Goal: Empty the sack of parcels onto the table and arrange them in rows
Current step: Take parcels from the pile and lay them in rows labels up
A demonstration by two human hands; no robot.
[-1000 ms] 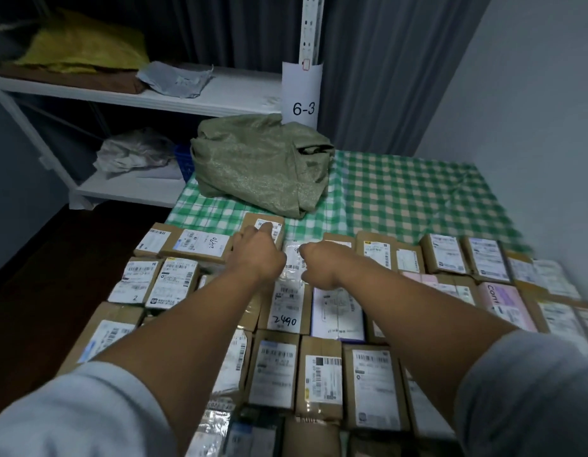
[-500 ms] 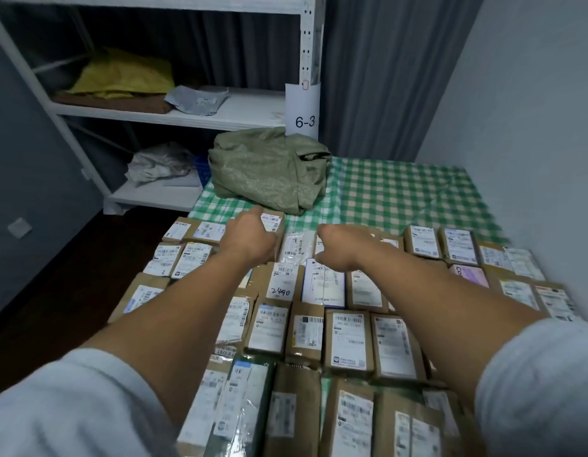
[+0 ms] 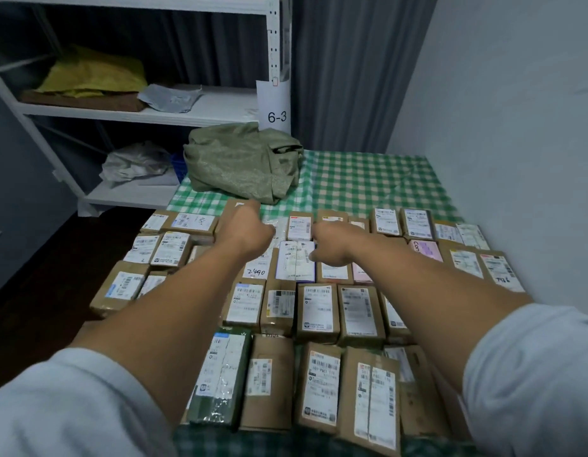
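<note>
As left hand (image 3: 249, 229) touches parcel (image 3: 231, 215), right hand (image 3: 332, 239) perhaps curled

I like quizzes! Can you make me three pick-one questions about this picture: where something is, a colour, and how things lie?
1. Where is the green sack? A on a shelf; B on the floor; C on the tablecloth, beyond the parcels.
2. What colour is the tablecloth? A green and white checks; B red; C plain blue.
3. How do the parcels lie? A in a heap; B flat in rows, labels up; C inside the sack.
Answers: C, it sits on the cloth's far end; A, checks show past the parcels; B, white labels face up.
</note>
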